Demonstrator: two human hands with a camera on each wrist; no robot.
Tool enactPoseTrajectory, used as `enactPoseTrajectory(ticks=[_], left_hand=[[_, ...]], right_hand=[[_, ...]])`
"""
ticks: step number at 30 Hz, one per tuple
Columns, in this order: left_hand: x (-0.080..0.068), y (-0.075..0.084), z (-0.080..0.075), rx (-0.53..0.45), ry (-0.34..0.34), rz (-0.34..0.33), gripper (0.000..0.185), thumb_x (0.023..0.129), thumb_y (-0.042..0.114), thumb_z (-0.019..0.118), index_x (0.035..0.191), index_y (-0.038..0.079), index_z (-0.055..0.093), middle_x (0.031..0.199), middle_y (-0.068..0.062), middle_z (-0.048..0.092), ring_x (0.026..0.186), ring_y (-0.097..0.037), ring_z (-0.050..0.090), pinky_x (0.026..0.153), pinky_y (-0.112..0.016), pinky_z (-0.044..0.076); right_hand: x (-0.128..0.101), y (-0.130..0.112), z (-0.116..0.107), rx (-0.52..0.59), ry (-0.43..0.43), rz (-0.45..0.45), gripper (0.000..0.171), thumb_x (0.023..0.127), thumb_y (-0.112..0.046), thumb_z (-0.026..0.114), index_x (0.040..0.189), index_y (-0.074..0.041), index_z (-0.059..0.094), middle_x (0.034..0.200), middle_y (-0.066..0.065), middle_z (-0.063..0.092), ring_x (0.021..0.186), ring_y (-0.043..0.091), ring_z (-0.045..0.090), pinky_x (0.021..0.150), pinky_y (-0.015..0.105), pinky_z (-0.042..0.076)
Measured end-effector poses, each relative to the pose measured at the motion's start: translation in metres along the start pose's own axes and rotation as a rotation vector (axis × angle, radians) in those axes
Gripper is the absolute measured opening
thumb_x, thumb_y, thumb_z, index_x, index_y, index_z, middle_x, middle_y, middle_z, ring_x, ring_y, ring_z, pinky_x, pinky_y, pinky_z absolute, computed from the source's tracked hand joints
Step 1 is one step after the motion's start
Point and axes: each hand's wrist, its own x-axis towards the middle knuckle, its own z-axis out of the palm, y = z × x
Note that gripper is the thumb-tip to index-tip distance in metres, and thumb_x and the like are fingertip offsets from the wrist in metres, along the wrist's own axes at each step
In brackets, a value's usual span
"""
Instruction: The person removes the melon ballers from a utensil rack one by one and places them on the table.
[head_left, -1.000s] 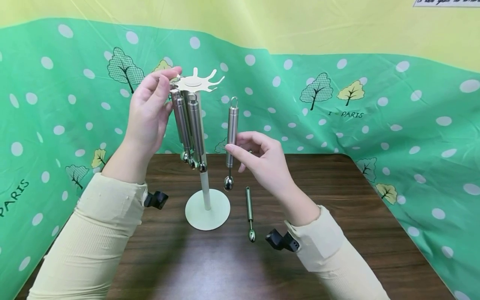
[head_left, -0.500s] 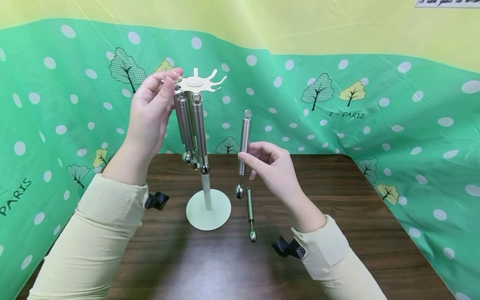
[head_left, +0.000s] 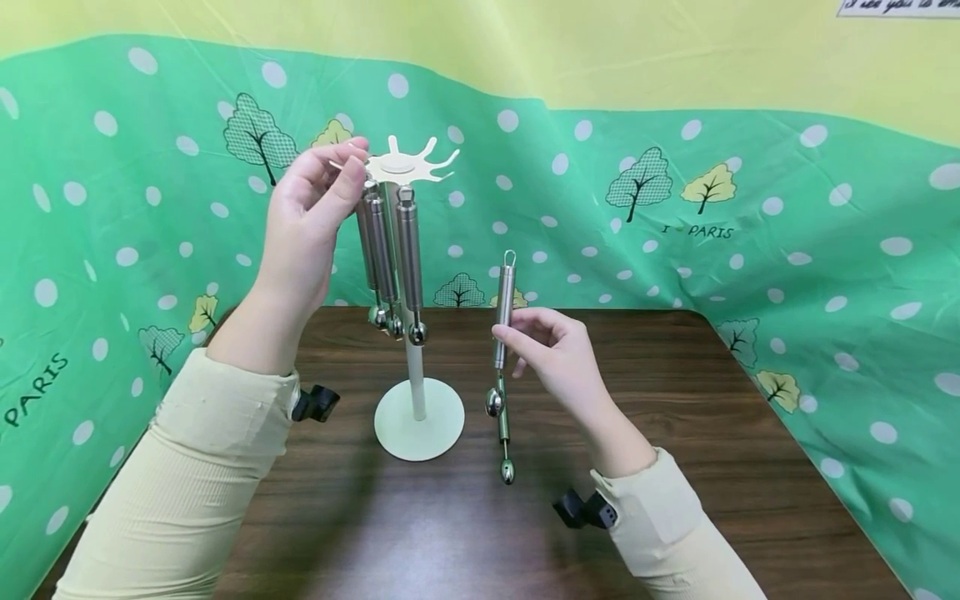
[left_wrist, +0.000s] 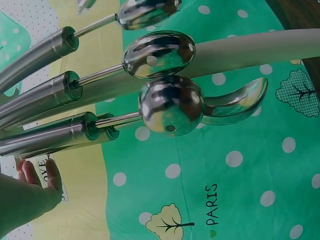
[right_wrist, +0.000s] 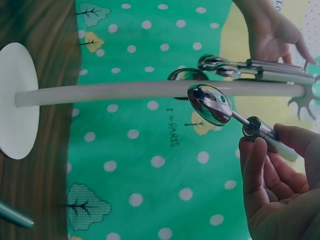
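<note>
A white rack (head_left: 418, 417) stands mid-table, its star-shaped top (head_left: 411, 167) carrying three hanging steel scoop tools (head_left: 408, 250). My left hand (head_left: 352, 171) pinches the top's left edge. In the left wrist view the hanging scoop heads (left_wrist: 170, 105) lie across the pole (left_wrist: 260, 47). To the right of the rack, my right hand (head_left: 510, 337) pinches another steel scoop tool (head_left: 505, 300) upright, its round head (right_wrist: 210, 104) hanging just above the table. Under it a green-handled tool (head_left: 503, 433) lies on the table.
The dark wood table (head_left: 712, 433) is walled by a green polka-dot cloth (head_left: 825, 250) at the back and both sides. Black camera mounts (head_left: 315, 402) sit on both wrists. The table's right edge runs diagonally near the cloth.
My right hand has carried the steel tool down and to the right, away from the rack top, until its head hangs over the green-handled tool. The left hand has stayed on the rack top.
</note>
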Motion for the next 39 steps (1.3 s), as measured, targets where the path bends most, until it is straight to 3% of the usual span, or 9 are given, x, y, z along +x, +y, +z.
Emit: enactPoseTrajectory(ticks=[18,28,39], left_hand=[[-0.003,0.005,0.003,0.114,0.017,0.003,0.004,0.093,0.017,0.062,0.097,0.019,0.062,0.133,-0.009,0.055,0.119,-0.018,0.046,0.095,-0.028,0.04],[-0.004,0.006,0.004,0.127,0.012,0.0,0.006,0.094,0.016,0.061,0.099,0.019,0.062,0.135,-0.011,0.053,0.108,-0.017,0.047,0.092,-0.025,0.041],[-0.004,0.006,0.006,0.146,0.008,0.006,0.005,0.094,0.016,0.062,0.097,0.019,0.061,0.136,-0.011,0.051,0.114,-0.017,0.048,0.094,-0.026,0.044]], right_hand=[[-0.006,0.036,-0.018,-0.066,0.021,0.124,0.027,0.089,-0.012,0.073,0.106,0.009,0.066,0.073,-0.007,0.067,0.054,0.013,0.061,0.055,0.029,0.056],[-0.006,0.062,-0.029,-0.104,0.022,0.177,0.03,0.09,-0.016,0.073,0.106,0.008,0.066,0.074,-0.004,0.067,0.053,0.01,0.059,0.056,0.029,0.057],[-0.009,0.082,-0.035,-0.059,0.029,0.288,0.032,0.09,-0.013,0.072,0.11,0.011,0.063,0.074,-0.003,0.067,0.059,0.012,0.063,0.055,0.026,0.055]])
